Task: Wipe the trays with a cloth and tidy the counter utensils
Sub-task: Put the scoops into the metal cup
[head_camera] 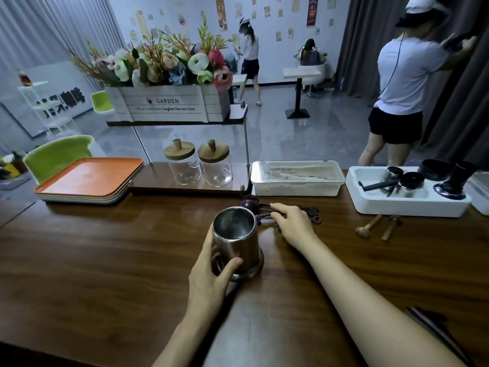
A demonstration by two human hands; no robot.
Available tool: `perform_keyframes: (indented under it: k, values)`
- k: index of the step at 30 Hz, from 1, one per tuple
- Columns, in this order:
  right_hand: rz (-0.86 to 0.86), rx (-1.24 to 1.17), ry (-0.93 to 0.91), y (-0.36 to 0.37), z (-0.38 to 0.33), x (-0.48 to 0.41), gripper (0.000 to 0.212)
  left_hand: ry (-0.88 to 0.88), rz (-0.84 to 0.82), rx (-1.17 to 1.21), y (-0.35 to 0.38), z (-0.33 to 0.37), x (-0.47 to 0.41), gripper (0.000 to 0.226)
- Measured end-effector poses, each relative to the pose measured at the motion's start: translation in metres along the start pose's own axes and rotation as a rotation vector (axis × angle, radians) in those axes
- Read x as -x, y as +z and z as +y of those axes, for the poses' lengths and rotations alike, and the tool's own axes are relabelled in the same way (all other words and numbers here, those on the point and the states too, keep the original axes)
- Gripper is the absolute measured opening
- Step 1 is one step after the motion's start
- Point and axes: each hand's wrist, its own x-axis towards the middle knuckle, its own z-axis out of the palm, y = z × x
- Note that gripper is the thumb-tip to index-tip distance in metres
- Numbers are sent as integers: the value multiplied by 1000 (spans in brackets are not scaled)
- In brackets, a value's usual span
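Observation:
A steel utensil cup (236,234) stands upright on the wooden counter (105,247), and my left hand (211,274) grips its side near the base. It looks empty inside. Just behind it lies a bunch of dark measuring spoons (264,206). My right hand (292,221) rests on them, fingers curled over the handles. At the far left sits a stack of trays (90,178), the top one orange. No cloth is in view.
Two wooden tools (375,227) lie right of the spoons. A white bin (407,192) with dark coffee gear, a lidded white box (296,177), two glass jars (201,162) and a flower crate line the back edge. A dark object (434,329) lies near my right forearm. People stand beyond.

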Motion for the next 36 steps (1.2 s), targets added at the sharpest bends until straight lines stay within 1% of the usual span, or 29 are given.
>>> perform_keyframes:
  k: [2, 6, 10, 13, 16, 19, 22, 28, 34, 36]
  values:
    - [-7, 50, -2, 1, 1, -7, 33, 0, -3, 5, 0, -1, 0, 90]
    - [48, 173, -68, 0, 2, -13, 29, -7, -8, 1, -1, -2, -1, 92]
    - [23, 267, -97, -2, 4, -14, 25, 11, -12, -1, -1, -1, -1, 94]
    - [32, 280, -119, -4, 5, -14, 22, 34, -15, 32, -2, 2, 0, 101]
    - [63, 245, -145, -7, 4, -13, 20, 76, 0, 91, -6, 14, -2, 108]
    - [103, 224, -176, -12, -1, -11, 22, 123, 25, 132, -8, 26, -11, 102]
    - [132, 208, -205, -15, -8, -8, 23, 150, 30, 76, -7, 29, -21, 96]
    - [31, 23, -189, -26, -21, 2, 20, 88, 11, 97, -8, 30, -22, 92]
    - [-46, -372, -168, -36, -39, 15, 22, 59, -2, 112, -9, 33, -20, 92]
    - [-70, -489, -140, -40, -49, 20, 20, 60, 1, 116, -9, 33, -19, 92]
